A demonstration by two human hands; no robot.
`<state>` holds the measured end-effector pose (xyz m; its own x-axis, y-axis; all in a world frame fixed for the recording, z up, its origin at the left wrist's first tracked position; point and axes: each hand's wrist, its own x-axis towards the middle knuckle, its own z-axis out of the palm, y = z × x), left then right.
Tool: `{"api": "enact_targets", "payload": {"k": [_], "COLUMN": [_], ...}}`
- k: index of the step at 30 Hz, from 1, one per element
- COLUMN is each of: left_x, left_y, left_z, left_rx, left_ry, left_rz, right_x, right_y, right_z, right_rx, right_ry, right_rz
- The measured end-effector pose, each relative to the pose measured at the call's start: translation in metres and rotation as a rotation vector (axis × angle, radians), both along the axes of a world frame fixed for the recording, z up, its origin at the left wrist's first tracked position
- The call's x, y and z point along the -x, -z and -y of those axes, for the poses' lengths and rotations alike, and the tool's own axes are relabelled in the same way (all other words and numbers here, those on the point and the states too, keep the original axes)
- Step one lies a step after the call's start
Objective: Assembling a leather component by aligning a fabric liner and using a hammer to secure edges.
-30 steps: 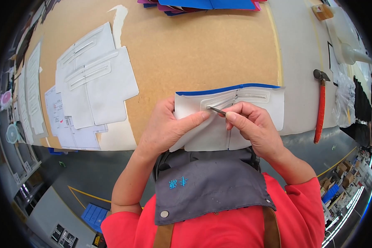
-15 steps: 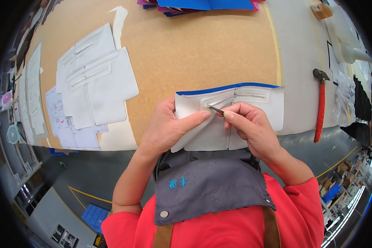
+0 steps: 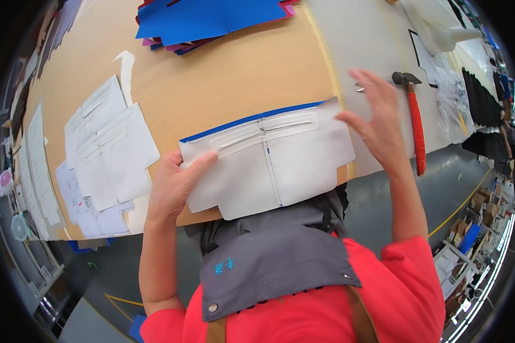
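My left hand [image 3: 180, 180] grips the left edge of a white panel [image 3: 303, 160], its thumb on top near one end of a long slot. The panel has a blue strip [image 3: 257, 122] along its far edge, notched lower corners and a seam down its middle. My right hand [image 3: 377, 117], slightly blurred, is raised just past the panel's right side with thumb and fingers apart. Nothing shows in its grasp. Beside its fingers is the tip of a small metal tool [image 3: 359, 88]; the rest is hidden behind the hand.
Similar white panels [image 3: 126, 163] overlap at left on a printed paper pattern [image 3: 68, 191]. A stack of blue and red sheets [image 3: 212, 23] lies at the far side. At right are a hammer with a red handle [image 3: 416, 126] and a clear plastic bag [image 3: 455, 100].
My right hand has left the slot, moved up and right and opened, letting go of the thin pointed metal tool. The panel lies flatter, with my left hand still on it. The view has shifted.
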<state>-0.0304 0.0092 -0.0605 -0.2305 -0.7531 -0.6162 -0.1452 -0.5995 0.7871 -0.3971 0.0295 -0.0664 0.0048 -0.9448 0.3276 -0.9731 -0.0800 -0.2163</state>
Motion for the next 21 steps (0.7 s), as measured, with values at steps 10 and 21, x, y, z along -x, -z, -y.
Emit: {"api": "enact_targets", "payload": {"k": [10, 21], "left_x": [-0.029, -0.032], "left_y": [0.009, 0.017], "left_z": [-0.012, -0.011], "left_rx": [0.097, 0.017], "left_ry": [-0.102, -0.176], "left_rz": [0.006, -0.075], "right_x": [-0.016, -0.047], "right_y": [-0.014, 0.002], "right_z": [0.045, 0.01], "right_rx": [-1.049, -0.882], "right_ry": [-0.274, 0.148], "right_rz": [0.642, 1.61]}}
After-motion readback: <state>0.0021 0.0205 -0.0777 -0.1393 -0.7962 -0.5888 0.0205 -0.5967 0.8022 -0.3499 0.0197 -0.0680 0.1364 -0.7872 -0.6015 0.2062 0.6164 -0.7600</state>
